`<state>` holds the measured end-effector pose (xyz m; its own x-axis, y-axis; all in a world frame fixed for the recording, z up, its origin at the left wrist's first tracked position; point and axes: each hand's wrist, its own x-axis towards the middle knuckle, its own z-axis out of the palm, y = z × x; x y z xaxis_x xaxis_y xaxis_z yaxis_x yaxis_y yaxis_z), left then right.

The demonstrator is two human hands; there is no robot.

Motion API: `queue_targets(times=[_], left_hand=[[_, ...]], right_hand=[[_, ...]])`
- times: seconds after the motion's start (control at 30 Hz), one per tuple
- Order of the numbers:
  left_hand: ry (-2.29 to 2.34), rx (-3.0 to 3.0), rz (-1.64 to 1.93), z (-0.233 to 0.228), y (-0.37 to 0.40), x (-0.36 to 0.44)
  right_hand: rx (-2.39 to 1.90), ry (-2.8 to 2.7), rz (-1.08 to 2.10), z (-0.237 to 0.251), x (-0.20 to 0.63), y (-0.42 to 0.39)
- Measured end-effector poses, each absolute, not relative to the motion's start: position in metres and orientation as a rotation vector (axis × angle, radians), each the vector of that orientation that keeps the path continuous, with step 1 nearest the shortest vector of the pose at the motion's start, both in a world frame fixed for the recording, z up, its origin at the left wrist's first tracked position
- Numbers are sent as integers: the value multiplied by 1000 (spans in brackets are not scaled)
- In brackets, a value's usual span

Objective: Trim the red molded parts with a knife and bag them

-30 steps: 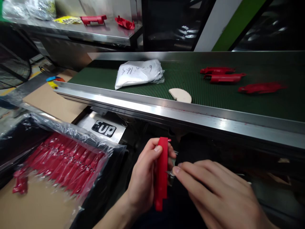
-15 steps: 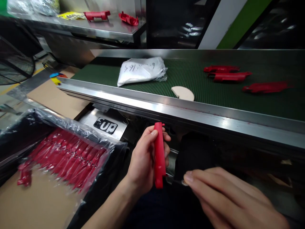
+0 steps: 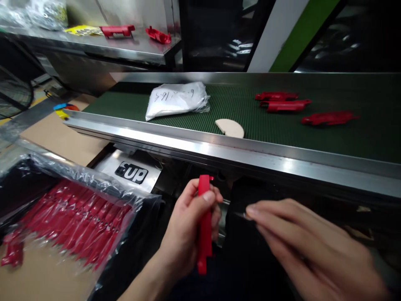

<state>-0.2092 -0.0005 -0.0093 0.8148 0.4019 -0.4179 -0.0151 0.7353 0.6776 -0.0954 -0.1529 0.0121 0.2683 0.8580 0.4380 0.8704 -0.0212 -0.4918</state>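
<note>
My left hand point(image 3: 188, 221) is closed around a long red plastic part point(image 3: 205, 234), held nearly upright with its thumb across the upper half. To the right, my right hand point(image 3: 297, 242) pinches a thin pointed metal blade point(image 3: 240, 215) between thumb and fingertips. Its tip points toward the red part but stays apart from it; the rest of the blade is hidden in the fingers. Beyond both hands, more red plastic parts point(image 3: 285, 106) lie on the green conveyor belt point(image 3: 181, 125).
A metal rail point(image 3: 200, 145) edges the belt. On the belt lie a white plastic bag point(image 3: 175, 100) and a pale cut disc point(image 3: 231, 128). At left stands a plastic-lined box point(image 3: 40, 276) with rows of red parts. A steel shelf point(image 3: 140, 49) holds two more red parts.
My left hand has moved slightly down with the red part, its thumb now lying further across it. My right hand has risen a little, showing more of the blade. The view has shifted.
</note>
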Motion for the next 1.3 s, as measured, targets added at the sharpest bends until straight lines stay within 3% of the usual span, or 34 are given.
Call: queue_targets(times=[0.23,0.87,1.3], left_hand=[[588,841,142,-3,-10,-223],[571,876,55,-2,-18,-223],[319,474,11,-2,-19,-226]], right_hand=[[-1846,-1683,-223,11,-85,-140],[-1906,-1681,-342,1,-87,-150],[-1757,-1508,-158,3,-97,-147]])
